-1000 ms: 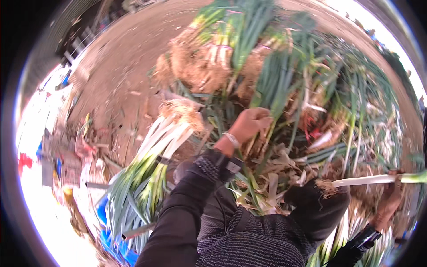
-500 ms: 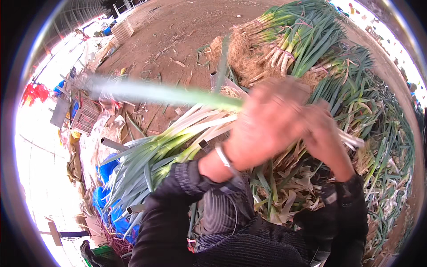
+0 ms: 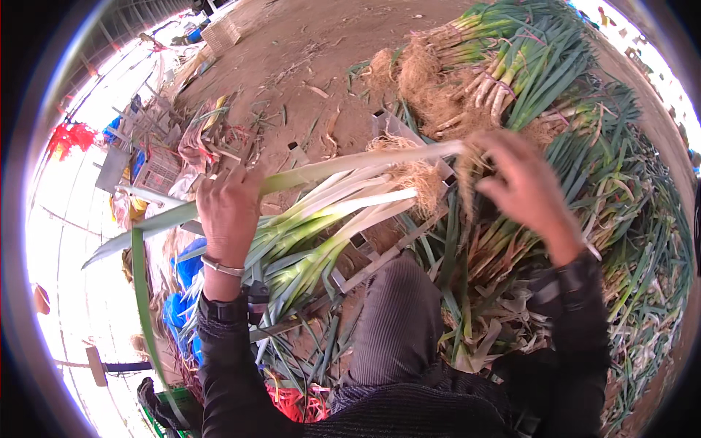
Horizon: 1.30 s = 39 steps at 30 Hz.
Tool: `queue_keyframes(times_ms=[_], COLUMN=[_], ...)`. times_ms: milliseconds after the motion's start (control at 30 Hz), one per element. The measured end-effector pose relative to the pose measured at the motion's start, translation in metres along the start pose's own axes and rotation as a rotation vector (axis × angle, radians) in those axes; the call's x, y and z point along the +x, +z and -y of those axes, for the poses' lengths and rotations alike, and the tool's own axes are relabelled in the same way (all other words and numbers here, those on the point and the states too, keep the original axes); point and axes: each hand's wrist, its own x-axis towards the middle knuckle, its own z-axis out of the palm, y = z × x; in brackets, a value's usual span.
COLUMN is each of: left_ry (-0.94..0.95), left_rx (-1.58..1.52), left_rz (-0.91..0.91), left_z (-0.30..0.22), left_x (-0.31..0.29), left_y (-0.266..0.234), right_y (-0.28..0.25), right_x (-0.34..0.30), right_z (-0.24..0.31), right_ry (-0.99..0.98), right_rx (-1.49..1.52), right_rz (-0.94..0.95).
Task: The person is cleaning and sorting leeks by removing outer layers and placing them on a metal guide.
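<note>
My left hand (image 3: 230, 212) is closed around the green part of a long leek (image 3: 358, 162), which lies slantwise across the view. The leek's leaves stick out past my left fist, one of them bent and hanging down. At its other end the pale stem runs to stringy roots that hang beside my right hand (image 3: 520, 182). The right fingers and thumb are curved about that root end but smeared by motion, so their grip is unclear. Below the held leek, a row of loose leeks (image 3: 310, 244) rests on a metal frame (image 3: 376, 266), roots toward the right.
Tied leek bundles (image 3: 504, 73) lie in a heap at the far right, with more leeks down the right side. Stripped leaves (image 3: 475, 332) lie beside my knee (image 3: 391, 321). Blue plastic (image 3: 177, 310) and a crate (image 3: 157, 171) are at the left, bare soil (image 3: 285, 73) ahead.
My hands have come apart: the left has moved left along the leek, and the right has shifted up by the roots. The leek's white stem now points right.
</note>
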Motion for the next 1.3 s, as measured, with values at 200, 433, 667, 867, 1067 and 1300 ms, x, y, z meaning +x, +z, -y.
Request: queue_keyframes(times_ms=[200, 433, 667, 867, 1067, 1300], left_ry=[-0.158, -0.331, -0.232, -0.250, -0.223, -0.245], left_rx=[-0.169, -0.418, -0.368, -0.377, -0.325, -0.380], left_rz=[0.368, 0.609, 0.635, 0.901, 0.734, 0.563], left_z=[0.015, -0.029, -0.076, -0.066, -0.072, -0.097], left_x=[-0.057, -0.095, -0.095, -0.073, -0.095, -0.128], left_y=[0.061, 0.129, 0.171, 0.216, 0.219, 0.178], right_y=[-0.124, -0.136, 0.130, 0.267, 0.313, 0.311], right_x=[-0.003, 0.025, 0.063, 0.064, 0.098, 0.078], right_z=[-0.199, -0.273, -0.038, 0.036, 0.029, 0.034], right_ry=[0.195, 0.334, -0.285, -0.225, -0.007, -0.338], right_rx=[-0.267, -0.544, 0.249, 0.015, 0.108, -0.049], right_rz=[-0.096, -0.189, 0.061, 0.347, 0.449, 0.345])
